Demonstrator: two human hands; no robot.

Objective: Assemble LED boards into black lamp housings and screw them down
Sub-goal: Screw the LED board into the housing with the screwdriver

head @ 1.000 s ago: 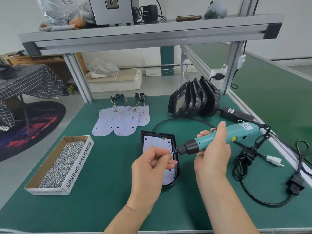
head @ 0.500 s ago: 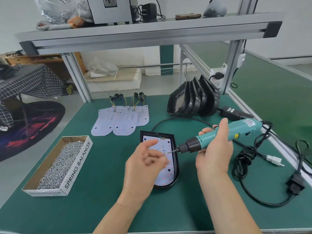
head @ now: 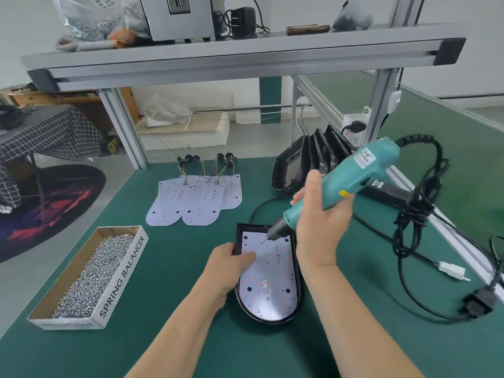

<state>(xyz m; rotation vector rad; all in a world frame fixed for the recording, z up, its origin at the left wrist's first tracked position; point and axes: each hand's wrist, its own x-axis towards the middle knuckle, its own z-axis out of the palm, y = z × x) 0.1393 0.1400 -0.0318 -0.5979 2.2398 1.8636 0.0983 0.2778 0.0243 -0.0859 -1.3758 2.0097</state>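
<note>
A black lamp housing point(head: 299, 301) lies on the green table in front of me with a white LED board point(head: 270, 285) seated in it. My left hand point(head: 231, 266) rests on the housing's left rim, thumb pressing on the board. My right hand point(head: 319, 222) grips a teal electric screwdriver point(head: 351, 175), tilted down to the left. Its bit carries a screw just above the board's upper part. Three loose LED boards point(head: 196, 200) with wires lie further back. Several empty black housings point(head: 313, 162) stand stacked at the back right.
A cardboard box point(head: 124, 271) of silver screws sits at the left. The screwdriver's black cable point(head: 411, 214) and plugs sprawl over the table's right side. An aluminium frame shelf point(head: 231, 55) with a bag and devices spans overhead.
My left hand left the screwdriver tip and dropped onto the housing's left rim. My right hand tilted the screwdriver steeper and brought its tip down over the board.
</note>
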